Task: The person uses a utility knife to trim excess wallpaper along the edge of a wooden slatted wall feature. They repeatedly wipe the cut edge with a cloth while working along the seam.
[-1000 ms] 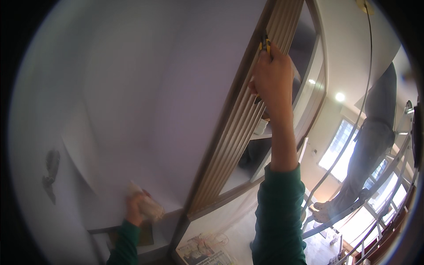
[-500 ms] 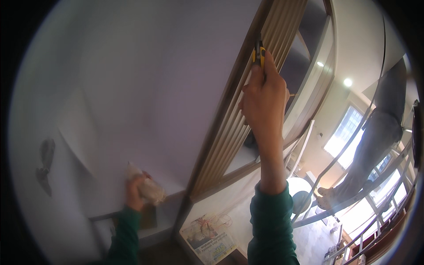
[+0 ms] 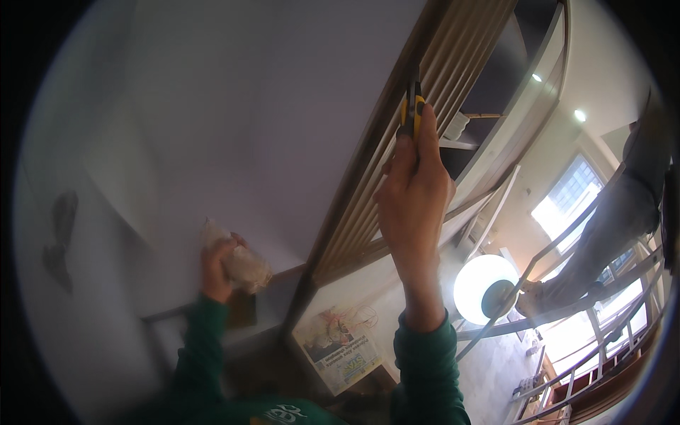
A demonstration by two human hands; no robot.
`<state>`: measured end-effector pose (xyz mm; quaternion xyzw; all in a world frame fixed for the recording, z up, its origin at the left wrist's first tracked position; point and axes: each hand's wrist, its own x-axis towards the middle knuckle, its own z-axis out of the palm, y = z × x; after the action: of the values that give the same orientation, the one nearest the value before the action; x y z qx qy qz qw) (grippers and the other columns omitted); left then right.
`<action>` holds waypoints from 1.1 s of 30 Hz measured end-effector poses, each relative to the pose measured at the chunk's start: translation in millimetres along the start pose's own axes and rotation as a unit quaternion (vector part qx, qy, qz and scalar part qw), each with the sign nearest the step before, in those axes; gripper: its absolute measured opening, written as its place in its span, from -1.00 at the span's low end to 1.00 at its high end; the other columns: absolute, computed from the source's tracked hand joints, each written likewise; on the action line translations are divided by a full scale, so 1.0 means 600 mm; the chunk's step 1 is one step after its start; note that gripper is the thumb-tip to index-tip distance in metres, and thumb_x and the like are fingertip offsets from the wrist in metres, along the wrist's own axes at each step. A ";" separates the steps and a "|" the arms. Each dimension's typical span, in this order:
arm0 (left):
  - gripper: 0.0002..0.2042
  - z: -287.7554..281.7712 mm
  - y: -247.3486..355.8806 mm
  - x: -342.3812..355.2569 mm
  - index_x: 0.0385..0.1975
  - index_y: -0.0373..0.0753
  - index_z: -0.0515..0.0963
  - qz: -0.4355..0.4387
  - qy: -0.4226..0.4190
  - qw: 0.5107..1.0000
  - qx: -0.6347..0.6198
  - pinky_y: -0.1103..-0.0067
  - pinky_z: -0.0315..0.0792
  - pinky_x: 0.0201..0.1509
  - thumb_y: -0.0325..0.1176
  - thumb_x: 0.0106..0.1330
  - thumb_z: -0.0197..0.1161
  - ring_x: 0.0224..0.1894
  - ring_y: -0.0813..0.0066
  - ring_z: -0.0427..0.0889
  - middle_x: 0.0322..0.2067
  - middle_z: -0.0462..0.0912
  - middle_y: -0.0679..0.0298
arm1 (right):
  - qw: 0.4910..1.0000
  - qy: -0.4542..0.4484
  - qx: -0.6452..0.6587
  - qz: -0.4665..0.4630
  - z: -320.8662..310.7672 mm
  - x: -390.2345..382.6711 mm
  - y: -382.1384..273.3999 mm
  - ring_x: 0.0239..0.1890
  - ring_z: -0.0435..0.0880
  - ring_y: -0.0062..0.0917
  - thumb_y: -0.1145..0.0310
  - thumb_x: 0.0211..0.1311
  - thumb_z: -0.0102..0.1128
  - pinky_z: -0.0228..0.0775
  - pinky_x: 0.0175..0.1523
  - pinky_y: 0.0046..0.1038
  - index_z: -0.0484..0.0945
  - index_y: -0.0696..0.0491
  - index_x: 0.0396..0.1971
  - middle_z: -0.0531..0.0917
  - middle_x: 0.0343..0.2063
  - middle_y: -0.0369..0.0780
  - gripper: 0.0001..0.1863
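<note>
My right hand (image 3: 414,205) grips a yellow and black utility knife (image 3: 411,110), with its blade end pointing up. The knife lies over the fluted brown wood panel (image 3: 450,53), close to the dark trim (image 3: 379,117) along the panel's left edge. Whether the blade touches the wood, I cannot tell. Lower and to the left, my left hand (image 3: 216,269) is wrapped round a crumpled clear plastic bag (image 3: 248,270) with something pale inside that I cannot make out. This bag is held in front of the pale lilac wall (image 3: 283,142).
A sheet of newspaper (image 3: 350,365) with thin wires (image 3: 340,322) on it lies below, between my arms. At the right, a person's leg (image 3: 609,234) stands on a metal ladder (image 3: 567,308). A glowing round lamp (image 3: 482,283) is beside it. Open shelving (image 3: 489,113) adjoins the panel.
My right hand with the knife has come slightly lower along the panel's edge. My left hand still holds the bag. The view has shifted, bringing more of the round lamp into sight.
</note>
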<state>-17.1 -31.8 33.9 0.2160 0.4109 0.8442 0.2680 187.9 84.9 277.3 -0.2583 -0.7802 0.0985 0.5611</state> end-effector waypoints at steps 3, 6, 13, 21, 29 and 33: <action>-0.75 -0.004 0.001 0.008 -0.33 -0.29 0.57 0.007 -0.006 1.000 0.006 0.45 0.50 -0.14 -0.22 0.14 0.26 -0.29 0.39 0.62 -0.38 0.64 0.19 | 1.000 0.000 0.004 -0.020 0.009 -0.017 0.009 -0.70 0.62 -0.51 0.49 0.51 -0.05 0.37 -0.57 -0.41 0.17 0.28 0.40 0.59 -0.64 -0.09 -0.47; -0.75 0.011 0.018 0.015 -0.33 -0.29 0.57 0.021 -0.007 0.999 0.027 0.46 0.50 -0.12 -0.22 0.14 0.26 -0.29 0.38 0.62 -0.39 0.64 0.20 | 1.000 0.000 0.013 -0.016 0.011 -0.023 0.012 -0.69 0.60 -0.54 0.51 0.50 -0.03 0.36 -0.57 -0.42 0.15 0.27 0.42 0.59 -0.62 -0.08 -0.45; -0.74 0.006 0.009 0.032 -0.31 -0.29 0.57 0.058 -0.011 0.997 0.051 0.47 0.49 -0.11 -0.23 0.14 0.25 -0.28 0.39 0.61 -0.39 0.64 0.20 | 1.000 -0.009 0.005 -0.017 0.031 -0.043 0.029 -0.62 0.63 -0.49 0.55 0.46 0.01 0.39 -0.53 -0.40 0.08 0.20 0.48 0.61 -0.56 -0.08 -0.37; -0.75 0.012 -0.001 0.029 -0.30 -0.29 0.57 0.089 -0.011 0.990 0.111 0.47 0.50 -0.10 -0.24 0.15 0.24 -0.27 0.39 0.61 -0.36 0.63 0.20 | 0.999 -0.026 0.024 0.009 0.047 -0.095 0.061 -0.61 0.63 -0.41 0.55 0.45 0.02 0.44 -0.49 -0.35 0.05 0.14 0.50 0.62 -0.51 -0.04 -0.32; -0.76 0.022 0.012 0.028 -0.29 -0.29 0.56 0.005 -0.004 1.000 -0.003 0.47 0.50 -0.08 -0.26 0.17 0.23 -0.24 0.39 0.60 -0.35 0.63 0.20 | 1.000 -0.004 0.014 0.014 0.070 -0.147 0.089 -0.54 0.60 -0.68 0.44 0.54 -0.07 0.43 -0.46 -0.51 0.18 0.05 0.48 0.61 -0.50 -0.23 -0.44; -0.77 0.021 0.013 0.027 -0.28 -0.29 0.56 -0.002 -0.013 1.000 0.007 0.47 0.49 -0.06 -0.27 0.18 0.23 -0.23 0.39 0.60 -0.34 0.63 0.20 | 0.998 -0.034 0.016 0.047 0.079 -0.200 0.105 -0.53 0.65 -0.52 0.52 0.46 0.00 0.48 -0.45 -0.43 0.15 0.09 0.48 0.64 -0.46 -0.12 -0.38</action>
<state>-24.2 -18.8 49.8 0.2281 0.4137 0.8380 0.2731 190.7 83.2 133.8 -0.2819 -0.7843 0.1462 0.5329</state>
